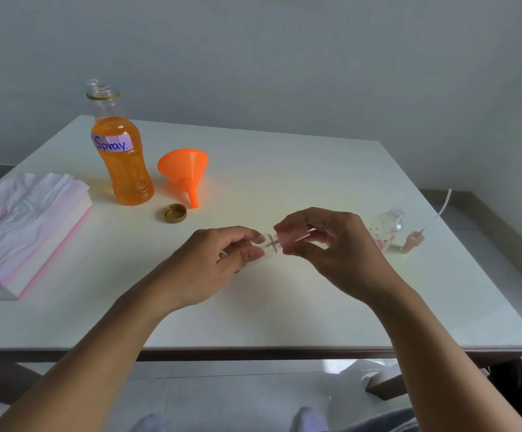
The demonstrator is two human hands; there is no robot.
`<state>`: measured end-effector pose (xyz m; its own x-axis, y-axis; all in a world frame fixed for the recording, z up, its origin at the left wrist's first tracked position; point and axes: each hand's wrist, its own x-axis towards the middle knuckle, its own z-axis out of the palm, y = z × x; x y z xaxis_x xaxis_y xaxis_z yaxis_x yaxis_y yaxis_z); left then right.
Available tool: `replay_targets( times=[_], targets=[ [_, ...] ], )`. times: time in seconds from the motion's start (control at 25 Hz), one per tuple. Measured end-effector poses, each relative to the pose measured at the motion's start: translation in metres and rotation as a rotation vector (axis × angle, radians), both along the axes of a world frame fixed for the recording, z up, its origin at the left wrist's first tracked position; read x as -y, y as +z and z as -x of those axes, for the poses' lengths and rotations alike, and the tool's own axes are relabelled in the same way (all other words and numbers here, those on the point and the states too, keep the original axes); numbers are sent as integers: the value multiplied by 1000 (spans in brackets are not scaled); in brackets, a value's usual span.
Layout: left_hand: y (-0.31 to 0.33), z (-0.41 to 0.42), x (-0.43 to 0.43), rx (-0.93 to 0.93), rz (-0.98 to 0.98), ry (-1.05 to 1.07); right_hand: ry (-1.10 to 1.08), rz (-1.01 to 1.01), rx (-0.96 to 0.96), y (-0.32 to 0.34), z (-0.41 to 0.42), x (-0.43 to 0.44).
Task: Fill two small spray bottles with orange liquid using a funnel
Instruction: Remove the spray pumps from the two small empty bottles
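My left hand (219, 260) grips a small clear spray bottle (267, 247) held sideways above the table's middle. My right hand (319, 241) pinches its pink spray cap (294, 236) at the bottle's neck, with the thin tube showing between them. A second small clear bottle (389, 227) with flower prints stands uncapped at the right. Its pump head (412, 241) with a long tube lies beside it. A large open bottle of orange liquid (122, 157) labelled "Spray" stands at the back left. An orange funnel (185, 173) lies on its side next to it.
A gold lid (175, 212) lies in front of the funnel. A stack of pink and white tissue paper (23, 226) covers the table's left side. The white table (284, 307) ends close in front of me; a wall stands behind it.
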<state>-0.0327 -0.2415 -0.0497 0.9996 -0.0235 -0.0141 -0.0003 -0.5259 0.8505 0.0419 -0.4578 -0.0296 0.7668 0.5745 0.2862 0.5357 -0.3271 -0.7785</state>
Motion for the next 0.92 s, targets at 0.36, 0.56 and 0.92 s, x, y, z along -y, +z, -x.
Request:
replay_targets(
  times=[0.36, 0.56, 0.92],
  targets=[
    [0, 1, 4, 6, -40, 1, -75, 104, -175, 3, 2, 1],
    [-4, -2, 1, -25, -55, -42, -42, 150, -194, 7, 2, 5],
    [13, 3, -16, -164, 82, -95, -253, 183, 265, 6, 3, 28]
  ],
)
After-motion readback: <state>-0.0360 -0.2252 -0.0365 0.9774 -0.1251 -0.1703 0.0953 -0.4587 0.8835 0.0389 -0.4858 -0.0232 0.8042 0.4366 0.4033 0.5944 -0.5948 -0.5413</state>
